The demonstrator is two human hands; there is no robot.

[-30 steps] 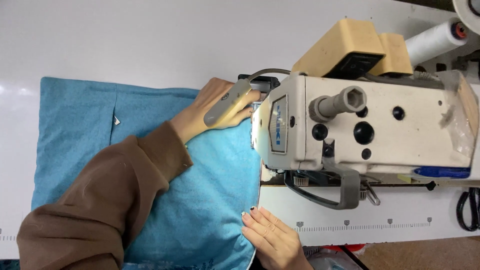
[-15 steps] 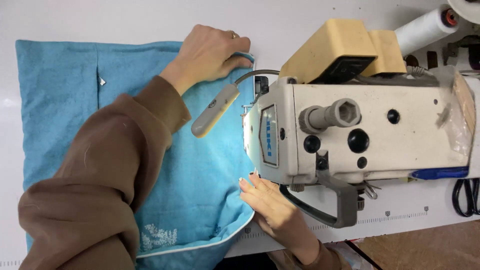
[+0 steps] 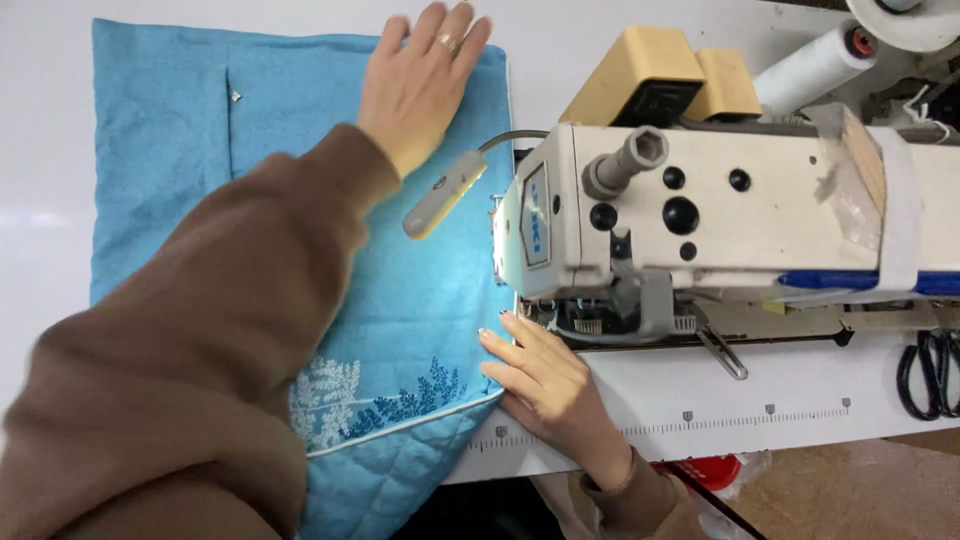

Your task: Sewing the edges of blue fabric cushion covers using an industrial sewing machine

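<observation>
While the left hand (image 3: 422,75) lies flat and spread on the blue cloth (image 3: 300,180) near the counter's (image 3: 60,280) far edge, the right hand (image 3: 545,385) presses open fingers on the cloth's edge by the sewing machine (image 3: 720,215).

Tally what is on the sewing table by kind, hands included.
Hands: 2, left hand and right hand
Blue fabric covers: 1, blue cover
Sewing machines: 1, sewing machine
Thread cones: 1, white cone
Scissors: 1, black scissors
Total: 6
</observation>
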